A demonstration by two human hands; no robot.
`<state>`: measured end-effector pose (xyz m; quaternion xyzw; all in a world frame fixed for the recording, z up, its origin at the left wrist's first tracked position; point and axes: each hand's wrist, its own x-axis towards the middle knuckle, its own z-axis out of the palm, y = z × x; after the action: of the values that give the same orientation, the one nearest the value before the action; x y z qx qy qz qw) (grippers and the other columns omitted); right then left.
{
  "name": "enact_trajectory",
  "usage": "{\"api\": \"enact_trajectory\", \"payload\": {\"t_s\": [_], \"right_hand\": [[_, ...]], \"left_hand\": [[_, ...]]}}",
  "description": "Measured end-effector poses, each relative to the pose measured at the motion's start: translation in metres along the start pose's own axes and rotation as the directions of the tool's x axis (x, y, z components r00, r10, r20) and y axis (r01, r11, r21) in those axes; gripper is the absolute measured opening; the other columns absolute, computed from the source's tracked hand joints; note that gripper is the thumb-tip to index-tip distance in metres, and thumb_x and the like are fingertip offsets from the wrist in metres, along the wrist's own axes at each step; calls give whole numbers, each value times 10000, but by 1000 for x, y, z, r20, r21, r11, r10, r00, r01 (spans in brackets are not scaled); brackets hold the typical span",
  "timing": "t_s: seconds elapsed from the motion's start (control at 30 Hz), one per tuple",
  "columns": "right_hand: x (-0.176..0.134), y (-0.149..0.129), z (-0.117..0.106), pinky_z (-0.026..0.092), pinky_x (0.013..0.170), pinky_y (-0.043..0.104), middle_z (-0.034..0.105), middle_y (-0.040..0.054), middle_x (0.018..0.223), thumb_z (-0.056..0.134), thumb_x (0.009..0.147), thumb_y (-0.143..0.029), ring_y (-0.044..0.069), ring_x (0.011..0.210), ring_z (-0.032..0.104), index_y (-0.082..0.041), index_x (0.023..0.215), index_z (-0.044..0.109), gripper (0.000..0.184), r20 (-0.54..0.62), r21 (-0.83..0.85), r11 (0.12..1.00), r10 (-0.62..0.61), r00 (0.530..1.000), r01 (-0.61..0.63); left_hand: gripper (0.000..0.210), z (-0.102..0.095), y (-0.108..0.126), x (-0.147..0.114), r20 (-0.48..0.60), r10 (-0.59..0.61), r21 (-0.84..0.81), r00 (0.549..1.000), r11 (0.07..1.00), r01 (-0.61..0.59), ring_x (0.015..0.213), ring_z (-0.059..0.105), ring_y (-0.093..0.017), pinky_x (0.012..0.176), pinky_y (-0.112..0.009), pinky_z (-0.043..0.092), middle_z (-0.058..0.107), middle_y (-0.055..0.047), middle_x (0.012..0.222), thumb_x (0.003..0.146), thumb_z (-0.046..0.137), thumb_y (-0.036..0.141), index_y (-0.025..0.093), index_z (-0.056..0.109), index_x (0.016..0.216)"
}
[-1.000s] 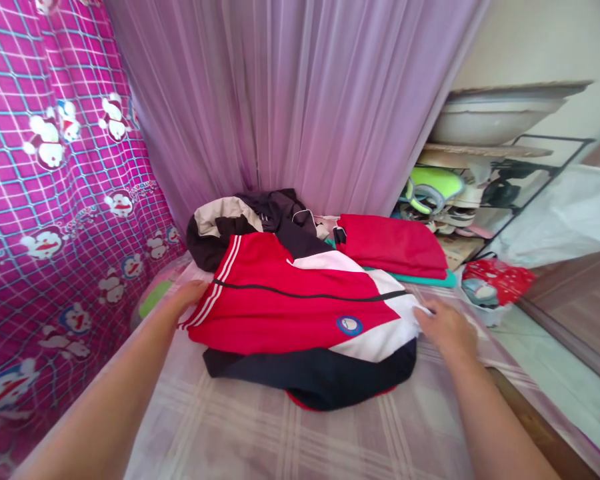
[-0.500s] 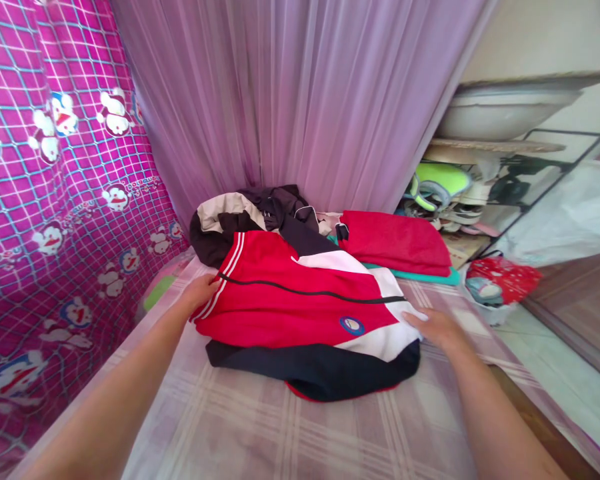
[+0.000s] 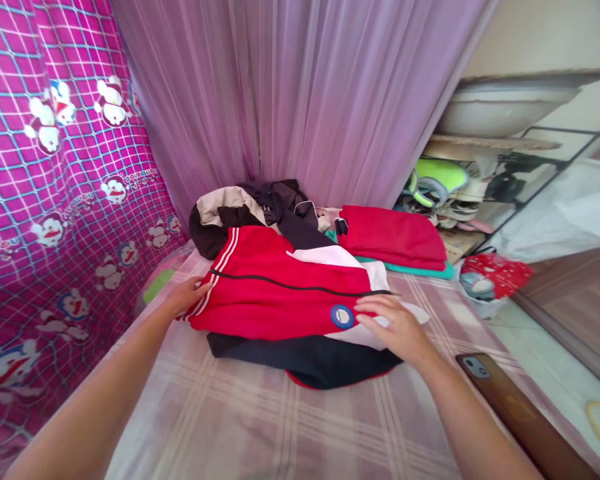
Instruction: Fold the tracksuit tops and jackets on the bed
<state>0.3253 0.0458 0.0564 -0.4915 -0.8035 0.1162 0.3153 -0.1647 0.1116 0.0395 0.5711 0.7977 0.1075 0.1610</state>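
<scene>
A red, white and navy zip jacket [image 3: 275, 307] lies spread on the bed, its zip running across and its striped hem toward the left. My left hand [image 3: 189, 293] is closed on that hem, just below the end of the zip. Over the chest, beside the round blue badge [image 3: 342, 317], is my right hand [image 3: 387, 323], fingers stretched and apart. Its fingertips are at the fabric; whether they press on it I cannot tell. One navy sleeve [image 3: 300, 357] lies along the near side, and the far one reaches toward a dark heap of clothes.
Dark and beige clothes [image 3: 225, 207] are heaped behind the jacket. A folded red garment [image 3: 393, 237] rests on teal cloth at the back right. A phone [image 3: 520, 407] lies near the bed's right edge. Curtains [image 3: 280, 100] hang behind, and a shoe rack [image 3: 550, 160] stands at right.
My right hand has let go of the white collar end and moved left over the chest, fingers opening. My left hand stays at the hem. More of the phone shows.
</scene>
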Motion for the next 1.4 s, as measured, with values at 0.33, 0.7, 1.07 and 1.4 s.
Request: {"api": "enact_trajectory", "payload": {"t_s": [0.33, 0.7, 1.07, 1.4], "right_hand": [[25, -112, 64, 432, 902, 366, 705, 47, 960, 658, 864, -278, 198, 958, 592, -223, 875, 727, 89, 404, 104, 899, -429, 808, 425], [55, 18, 44, 485, 929, 426, 696, 128, 1129, 465, 862, -365, 259, 1006, 644, -157, 1177, 624, 410, -264, 196, 805, 593, 761, -560], [31, -15, 55, 450, 1007, 475, 548, 138, 1392, 700, 754, -318, 306, 1237, 550, -239, 1403, 507, 682, 136, -171, 952, 278, 951, -254], [-3, 12, -7, 561, 680, 351, 759, 64, 799, 536, 800, -307, 232, 742, 704, -183, 834, 744, 245, 595, 337, 681, 381, 708, -650]], "left_hand": [[613, 9, 5, -7, -13, -3, 168, 1000, 986, 5, 1128, 639, -310, 850, -355, 491, 672, -138, 1258, 884, 391, 613, 201, 578, 1299], [598, 15, 2, -8, -52, 21, 165, 998, 986, -12, 1142, 626, -316, 849, -366, 483, 670, -137, 1258, 888, 378, 594, 204, 581, 1294], [601, 12, 8, -15, -52, 3, 212, 999, 977, 8, 1151, 620, -330, 845, -386, 495, 665, -141, 1265, 904, 346, 591, 211, 552, 1322], [616, 16, 8, -20, -121, 40, 148, 992, 989, -22, 1141, 622, -340, 871, -421, 500, 654, -170, 1262, 905, 396, 545, 169, 487, 1385]]}}
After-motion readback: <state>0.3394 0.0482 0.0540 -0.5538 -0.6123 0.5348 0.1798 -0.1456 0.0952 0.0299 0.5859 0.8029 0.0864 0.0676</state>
